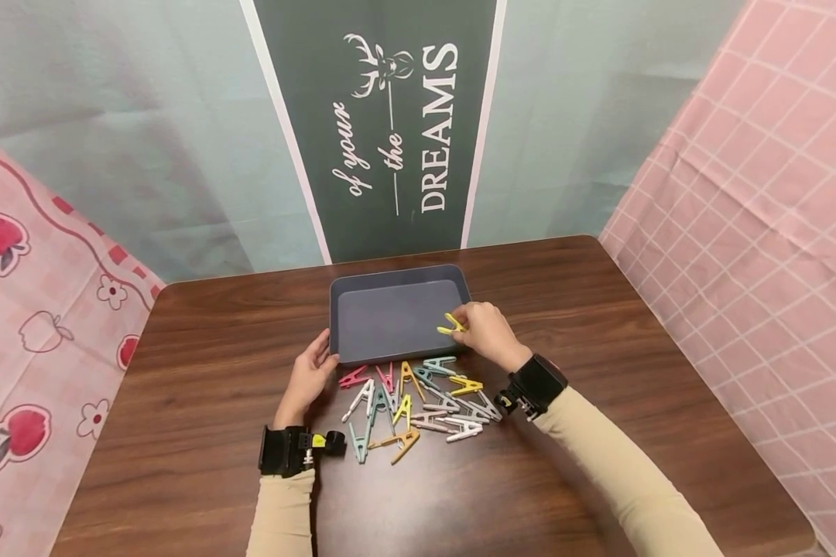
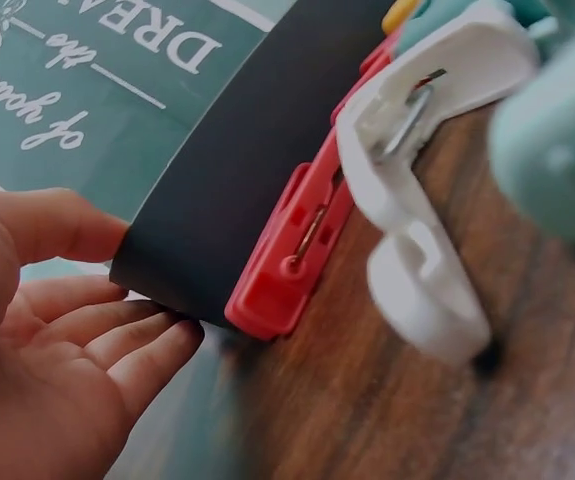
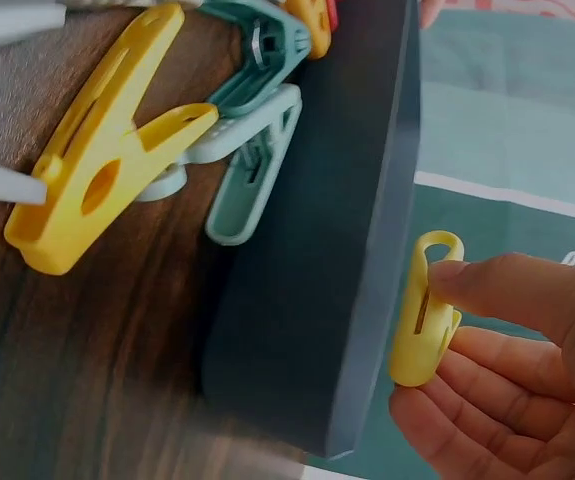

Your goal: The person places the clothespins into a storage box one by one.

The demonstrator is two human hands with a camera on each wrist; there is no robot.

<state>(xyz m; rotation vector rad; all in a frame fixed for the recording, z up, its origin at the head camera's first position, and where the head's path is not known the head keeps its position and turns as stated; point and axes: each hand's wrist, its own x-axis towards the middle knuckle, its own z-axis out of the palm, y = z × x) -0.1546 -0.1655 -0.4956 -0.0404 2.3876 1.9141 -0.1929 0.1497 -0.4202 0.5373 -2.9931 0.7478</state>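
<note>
A dark grey rectangular tray (image 1: 397,317) lies on the table. At its near left corner my left hand (image 1: 310,377) holds it, thumb on one side and fingers on the other; the left wrist view shows the fingertips (image 2: 182,330) at the tray's edge. Over the right end of the tray, my right hand (image 1: 486,331) pinches a yellow clothespin (image 3: 425,320) between thumb and fingers. In front of the tray lies a loose pile of clothespins: a red one (image 2: 292,255), a white one (image 2: 417,150), a yellow one (image 3: 97,150) and several in teal, grey and orange.
The brown wooden table (image 1: 202,433) carries the tray and the pile. A teal curtain (image 1: 146,139) with a dark printed panel hangs behind. Pink cloths stand at the left (image 1: 42,333) and right (image 1: 752,232) sides. Both wrists wear black camera straps.
</note>
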